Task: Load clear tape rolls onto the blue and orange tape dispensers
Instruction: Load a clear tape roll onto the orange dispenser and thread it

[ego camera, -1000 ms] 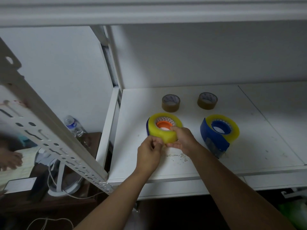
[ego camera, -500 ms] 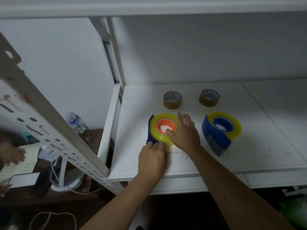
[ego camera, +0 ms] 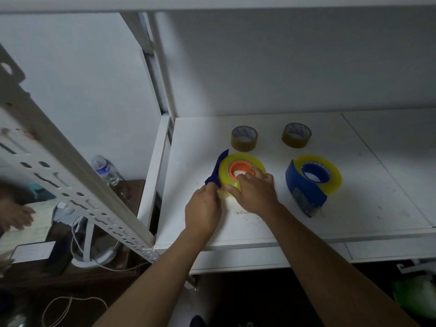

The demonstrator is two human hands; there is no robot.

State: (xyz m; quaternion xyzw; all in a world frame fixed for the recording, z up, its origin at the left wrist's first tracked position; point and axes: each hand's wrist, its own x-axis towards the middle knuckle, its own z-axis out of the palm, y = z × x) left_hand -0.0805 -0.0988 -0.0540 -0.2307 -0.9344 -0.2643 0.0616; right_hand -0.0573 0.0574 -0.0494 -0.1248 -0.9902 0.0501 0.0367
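My right hand point(ego camera: 253, 193), which half a second earlier lay flat over the clear tape roll point(ego camera: 238, 172), had shifted: fingertips now pressed at the orange hub point(ego camera: 238, 170), thumb against the roll's near edge. My left hand point(ego camera: 204, 208) was pinched at the dispenser's dark blue frame point(ego camera: 217, 172), apparently on the loose tape end. The roll sat seated on the white shelf point(ego camera: 354, 185). I judged threading remained. The blue dispenser point(ego camera: 304, 185) stood loaded, well apart.
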